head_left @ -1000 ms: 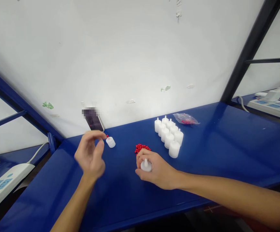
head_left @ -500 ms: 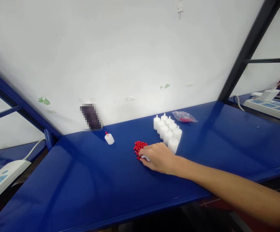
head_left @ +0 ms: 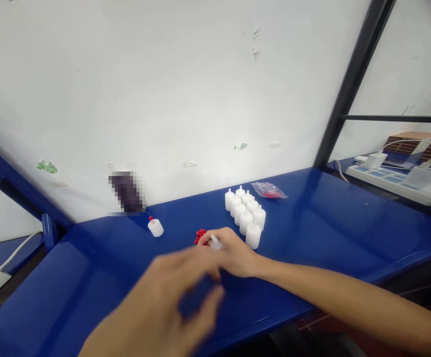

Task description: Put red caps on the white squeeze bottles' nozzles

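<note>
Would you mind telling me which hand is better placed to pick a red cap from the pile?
Probably the right hand: it rests against the red caps, holding a white bottle. The blurred left hand hovers nearer the camera.

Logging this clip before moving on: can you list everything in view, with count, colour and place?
table: one, blue, across the foreground
wall: one, white, behind the table
small bottles: about eight, white, upright in a cluster, centre right
capped bottle: one, white with red cap, standing apart at left
caps: a small pile, red, beside the right hand
plastic bag: one, clear with red bits inside, behind the cluster
dark object: one, pixelated, against the wall
power strips: white, one far right, another at the left edge
left hand: blurred, empty, raised in the foreground
right hand: on the table, holding one white bottle
</note>
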A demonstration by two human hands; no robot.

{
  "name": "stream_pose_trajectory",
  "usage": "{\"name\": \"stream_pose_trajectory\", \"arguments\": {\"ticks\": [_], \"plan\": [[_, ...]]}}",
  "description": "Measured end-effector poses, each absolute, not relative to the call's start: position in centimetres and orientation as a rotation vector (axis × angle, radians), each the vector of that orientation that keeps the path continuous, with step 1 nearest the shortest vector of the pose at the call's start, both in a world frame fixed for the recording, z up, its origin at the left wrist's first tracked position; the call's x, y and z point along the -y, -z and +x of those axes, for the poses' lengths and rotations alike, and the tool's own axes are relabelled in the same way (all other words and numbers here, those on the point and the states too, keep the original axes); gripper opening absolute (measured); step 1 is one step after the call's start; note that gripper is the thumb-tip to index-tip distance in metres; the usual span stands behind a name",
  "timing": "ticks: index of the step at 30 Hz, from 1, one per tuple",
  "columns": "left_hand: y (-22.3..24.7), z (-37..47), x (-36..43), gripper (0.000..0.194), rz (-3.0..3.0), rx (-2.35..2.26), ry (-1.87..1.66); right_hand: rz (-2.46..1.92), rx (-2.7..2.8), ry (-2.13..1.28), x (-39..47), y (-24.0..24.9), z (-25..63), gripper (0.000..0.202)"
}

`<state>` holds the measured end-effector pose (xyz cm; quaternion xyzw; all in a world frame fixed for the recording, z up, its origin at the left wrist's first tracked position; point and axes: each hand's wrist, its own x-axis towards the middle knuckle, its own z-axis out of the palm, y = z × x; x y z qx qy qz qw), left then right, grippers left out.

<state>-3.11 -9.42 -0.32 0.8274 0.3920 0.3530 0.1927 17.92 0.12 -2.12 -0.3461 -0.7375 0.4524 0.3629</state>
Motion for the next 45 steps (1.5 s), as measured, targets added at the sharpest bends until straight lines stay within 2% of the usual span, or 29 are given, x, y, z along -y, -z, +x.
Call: {"name": "stream_pose_trajectory", "arguments": {"ticks": [2,4,6,9,11,16,23,27,35,40,45], "plan": [[-2.5,-2.3,4.9,0.043,2.527,-1.200,-0.963,-0.839,1.514,-1.531,-0.3,2.0,17.6,0.021],[-3.3,-2.1,1.9,0.043,2.645,-1.192,-0.922,-0.784,1.236,-1.767,-0.5,2.2,17.5,0.026],[-2.2,-2.4,0.6,0.041,2.692,-1.157,-0.932,-0.728,1.105,-1.885,-0.6,2.4,17.4,0.028],[0.5,-2.6,0.3,0.027,2.700,-1.044,-1.049,-0.699,1.087,-1.937,-0.6,2.5,17.4,0.028],[1.7,-2.3,0.5,0.022,2.677,-0.976,-1.124,-0.688,1.125,-1.950,-0.4,2.3,17.4,0.031],[2.2,-1.2,0.8,0.023,2.577,-0.980,-1.333,-0.726,1.210,-1.907,-0.3,2.3,17.3,0.034],[2.2,0.5,2.9,0.021,2.160,-1.068,-1.417,-0.680,1.495,-1.390,0.4,2.8,17.6,0.039],[2.4,1.4,3.4,0.024,2.116,-1.006,-1.394,-0.526,1.735,-1.222,1.3,2.5,18.2,0.028],[2.8,1.6,3.3,0.033,2.252,-0.893,-1.318,-0.474,1.836,-1.233,1.1,3.4,18.1,0.040],[3.2,1.4,3.0,0.040,2.437,-0.883,-1.380,-0.540,1.803,-1.381,1.3,3.2,17.8,0.044],[3.3,1.4,3.1,0.037,2.408,-0.885,-1.290,-0.527,1.719,-1.477,1.4,3.0,17.7,0.043]]}}
